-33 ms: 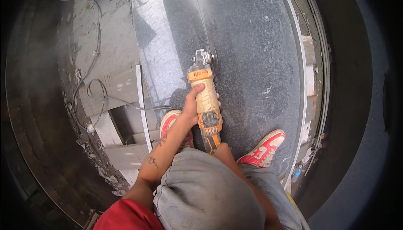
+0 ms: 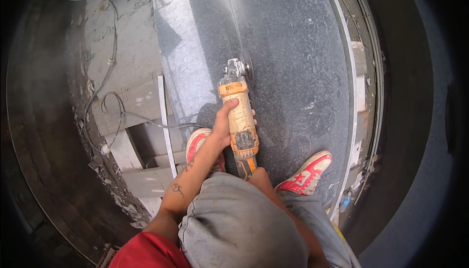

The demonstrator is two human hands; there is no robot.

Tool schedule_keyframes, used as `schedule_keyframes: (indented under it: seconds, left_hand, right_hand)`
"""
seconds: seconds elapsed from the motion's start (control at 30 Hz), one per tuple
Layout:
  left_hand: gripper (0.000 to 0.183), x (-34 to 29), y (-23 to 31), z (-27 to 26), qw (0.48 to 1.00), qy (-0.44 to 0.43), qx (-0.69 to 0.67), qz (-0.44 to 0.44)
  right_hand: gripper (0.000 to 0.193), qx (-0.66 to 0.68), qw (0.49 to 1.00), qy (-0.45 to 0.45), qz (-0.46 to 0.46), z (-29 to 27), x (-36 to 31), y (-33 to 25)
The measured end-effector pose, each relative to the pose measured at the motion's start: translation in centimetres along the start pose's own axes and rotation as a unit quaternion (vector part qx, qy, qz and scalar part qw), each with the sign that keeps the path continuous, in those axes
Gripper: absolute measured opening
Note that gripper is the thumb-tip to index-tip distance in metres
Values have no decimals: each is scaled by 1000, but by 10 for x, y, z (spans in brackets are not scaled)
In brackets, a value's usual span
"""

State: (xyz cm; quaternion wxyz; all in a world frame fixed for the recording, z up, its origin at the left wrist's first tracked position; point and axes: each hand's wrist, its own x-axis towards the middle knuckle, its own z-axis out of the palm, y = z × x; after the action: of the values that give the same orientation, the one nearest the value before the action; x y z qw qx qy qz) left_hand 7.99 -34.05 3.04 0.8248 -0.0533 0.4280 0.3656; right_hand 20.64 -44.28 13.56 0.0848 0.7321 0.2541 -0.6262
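An orange and black angle grinder (image 2: pixel 238 121), its body wrapped in dirty pale tape, points away from me over a dark grey stone slab (image 2: pixel 303 87). My left hand (image 2: pixel 224 123) is closed around the taped body, thumb on top and fingertips showing on the far side. At the rear handle is my right hand (image 2: pixel 260 175), closed on it; my knee hides most of its fingers. The thin disc (image 2: pixel 250 70) stands edge-on to the slab, in line with a narrow straight cut (image 2: pixel 233 16). Pale dust hangs above the cut.
My red and white shoes (image 2: pixel 305 172) stand on the slab on either side of the grinder. A black cord (image 2: pixel 117 104) loops over pale boards (image 2: pixel 132 97) at left. Rubble and pipes (image 2: pixel 375 87) run along the slab's right edge, near a small blue bottle (image 2: pixel 346 200).
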Motion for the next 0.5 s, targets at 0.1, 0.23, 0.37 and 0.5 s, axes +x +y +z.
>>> schedule_keyframes:
  seconds: [0.1,0.23,0.37,0.5]
  left_hand:
    - [55,5,6,6,1000,-5,3,4]
    - [57,26,39,5,1000,3,26,16]
    - [57,22,28,7,1000,-13,15,4]
    - [56,3,2,3,1000,-13,9,4]
  right_hand:
    - [41,-6,1000,18,-21,3,10,6]
    - [42,-23,996,-46,-74,-5,38,-21]
    - [42,-18,997,-34,-62,-7,25,-15]
    - [39,-13,999,-21,-23,-2,9,6]
